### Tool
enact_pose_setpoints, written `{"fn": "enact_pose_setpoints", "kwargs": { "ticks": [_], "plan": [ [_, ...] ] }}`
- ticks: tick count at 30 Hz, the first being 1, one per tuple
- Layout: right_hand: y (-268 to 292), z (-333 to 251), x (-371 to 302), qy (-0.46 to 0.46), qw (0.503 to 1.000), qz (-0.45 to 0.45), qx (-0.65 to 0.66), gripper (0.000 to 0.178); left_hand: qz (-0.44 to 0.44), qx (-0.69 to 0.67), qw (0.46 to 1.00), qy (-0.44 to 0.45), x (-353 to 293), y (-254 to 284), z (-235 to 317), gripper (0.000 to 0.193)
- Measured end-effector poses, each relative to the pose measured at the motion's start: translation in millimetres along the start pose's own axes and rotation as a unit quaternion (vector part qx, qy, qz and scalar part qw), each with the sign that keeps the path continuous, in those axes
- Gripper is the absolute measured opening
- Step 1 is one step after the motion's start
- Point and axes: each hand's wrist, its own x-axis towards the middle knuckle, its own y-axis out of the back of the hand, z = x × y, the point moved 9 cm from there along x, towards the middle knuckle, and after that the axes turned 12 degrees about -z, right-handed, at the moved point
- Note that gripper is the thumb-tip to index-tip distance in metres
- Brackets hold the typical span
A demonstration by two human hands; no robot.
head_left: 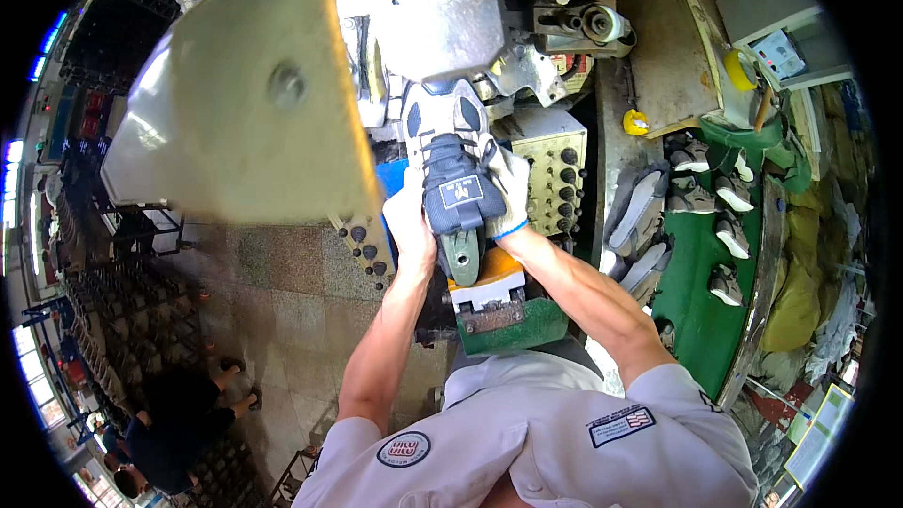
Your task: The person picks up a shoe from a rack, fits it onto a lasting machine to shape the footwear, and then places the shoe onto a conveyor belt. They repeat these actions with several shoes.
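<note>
A grey and navy laced shoe upper sits on a dark green last, its toe pointing away from me under the machine's metal head. My left hand, bare, is closed around the left side of the upper near the heel. On the opposite side my right hand, in a white glove with a blue cuff, grips the upper. Parts of the fingers on both hands are hidden by the shoe. Below the last is an orange pad on a metal mount.
A large pale panel fills the upper left, close to me. Black knobs line a control box on the right. Several shoes lie along a green conveyor; two grey shoe parts rest beside it. Another person is at the lower left.
</note>
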Motion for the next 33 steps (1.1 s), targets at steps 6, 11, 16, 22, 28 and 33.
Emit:
{"fn": "enact_pose_setpoints", "kwargs": {
  "ticks": [6,11,16,22,28,33],
  "plan": [
    [-4.9,-4.2,2.4,0.054,0.997,-0.012,-0.047,0.045,0.000,0.024,0.997,-0.080,3.5,8.2,-1.2,0.038],
    [37.6,-26.2,-48.8,-0.047,0.982,0.051,-0.176,0.057,0.117,0.117,0.985,0.055,-69.0,54.7,-61.7,0.051],
    [115.9,-81.7,-128.1,-0.031,0.980,0.102,-0.169,0.048,0.082,0.289,0.924,0.238,-160.2,38.6,-167.2,0.100],
    [117.6,-81.9,-159.5,-0.073,0.976,0.145,-0.147,0.050,0.157,0.259,0.880,0.365,-166.9,46.2,-206.1,0.106],
    [80.2,-74.6,-145.5,-0.081,0.982,0.063,-0.160,0.048,0.122,0.310,0.909,0.252,-157.2,64.8,-202.3,0.079],
    [53.8,-105.6,-151.6,-0.052,0.983,0.049,-0.167,0.044,0.029,0.261,0.945,0.192,-180.1,77.4,-111.8,0.070]
  ]
}}
